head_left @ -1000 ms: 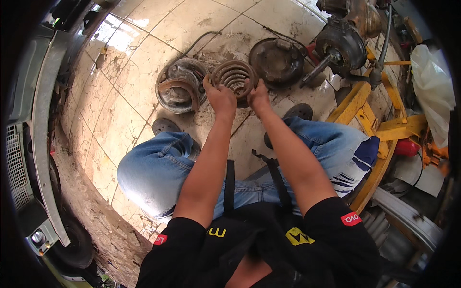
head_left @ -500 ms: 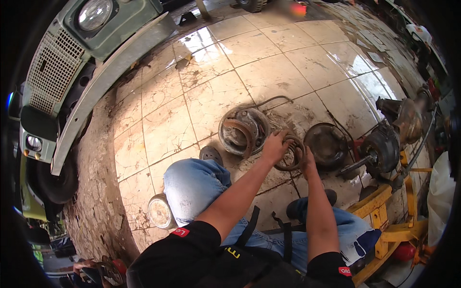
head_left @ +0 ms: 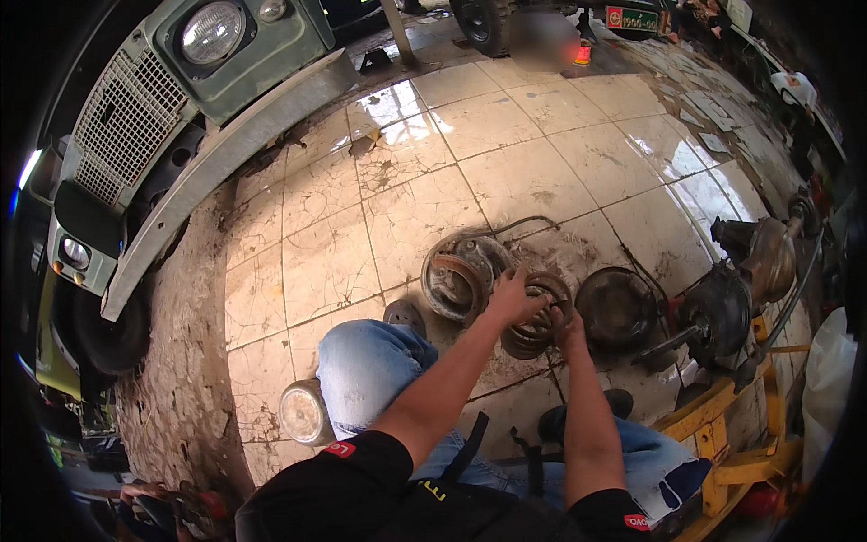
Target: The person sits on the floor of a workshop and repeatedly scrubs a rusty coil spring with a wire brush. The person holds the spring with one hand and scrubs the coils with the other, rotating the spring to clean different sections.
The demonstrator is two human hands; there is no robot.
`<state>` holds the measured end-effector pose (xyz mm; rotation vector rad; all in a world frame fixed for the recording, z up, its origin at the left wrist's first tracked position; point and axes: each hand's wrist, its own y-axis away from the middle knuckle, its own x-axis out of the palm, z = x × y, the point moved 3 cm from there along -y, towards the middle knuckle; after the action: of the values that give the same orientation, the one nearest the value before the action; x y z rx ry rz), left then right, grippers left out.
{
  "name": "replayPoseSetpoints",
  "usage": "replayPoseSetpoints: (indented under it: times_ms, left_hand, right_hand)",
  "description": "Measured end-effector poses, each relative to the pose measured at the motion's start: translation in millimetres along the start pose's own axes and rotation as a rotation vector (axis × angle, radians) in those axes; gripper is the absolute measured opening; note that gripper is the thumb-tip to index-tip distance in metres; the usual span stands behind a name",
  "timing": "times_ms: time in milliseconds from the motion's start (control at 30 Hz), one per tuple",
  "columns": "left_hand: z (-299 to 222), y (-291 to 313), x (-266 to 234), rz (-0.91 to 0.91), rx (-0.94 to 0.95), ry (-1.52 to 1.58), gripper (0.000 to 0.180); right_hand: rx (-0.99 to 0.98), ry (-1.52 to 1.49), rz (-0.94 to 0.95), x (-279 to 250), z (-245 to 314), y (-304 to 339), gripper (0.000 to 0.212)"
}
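My left hand point(head_left: 512, 303) and right hand point(head_left: 570, 331) have fingers bent closely around the coil spring point(head_left: 524, 343), between the brake assembly point(head_left: 459, 287) at left and the dark drum point(head_left: 617, 310) at right; uneven grip could make it slip.

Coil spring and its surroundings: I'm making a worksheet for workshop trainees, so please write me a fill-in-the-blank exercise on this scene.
1. The right grip is on the right side of the coil spring, and the left grip is on its ____ side.
2. From the wearer's view, the dark round part lies to the ____ of the coil spring.
3. The stand at the lower right is painted ____.
4. The floor is laid with pale ____.

Missing words: left; right; yellow; tiles.
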<state>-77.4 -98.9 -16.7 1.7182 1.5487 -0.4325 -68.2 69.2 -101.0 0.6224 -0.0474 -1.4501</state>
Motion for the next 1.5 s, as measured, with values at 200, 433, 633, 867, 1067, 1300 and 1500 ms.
replayPoseSetpoints:
  times_ms: [200,433,633,867,1067,1300,1500]
  left_hand:
    - [13.0,-8.6,10.9,0.198,0.096,0.318,0.070]
    - [9.4,7.0,67.5,-0.107,-0.015,0.393,0.037]
    - [-6.5,38.3,60.2,-0.250,-0.254,0.836,0.042]
    - [-11.5,23.5,64.9,-0.245,-0.201,0.262,0.073]
    - [-26.9,12.3,24.1,0.262,-0.069,0.456,0.073]
    - [-4.5,9.1,46.3,0.032,-0.088,0.342,0.053]
    - [-44.1,22.7,19.0,0.171,-0.170,0.278,0.050]
  right_hand:
    - [-0.295,0.031,0.238,-21.7,0.3,-16.3,0.032]
    - [0.048,-1.019,-0.032,-9.9,-63.8,5.1,0.038]
    - [0.051,-0.617,-0.275,24.6,-66.1,47.5,0.041]
    - [0.000,-0.493,-0.294,-27.5,-123.9,-14.9,0.041]
    - [-0.145,-0.347,-0.016,-36.8,-77.3,-3.8,0.035]
    - [0.148,-0.998,-0.503,44.6,-56.9,63.4,0.032]
    - [-0.251,-0.624,-0.122,-28.5,-92.6,-0.7,0.034]
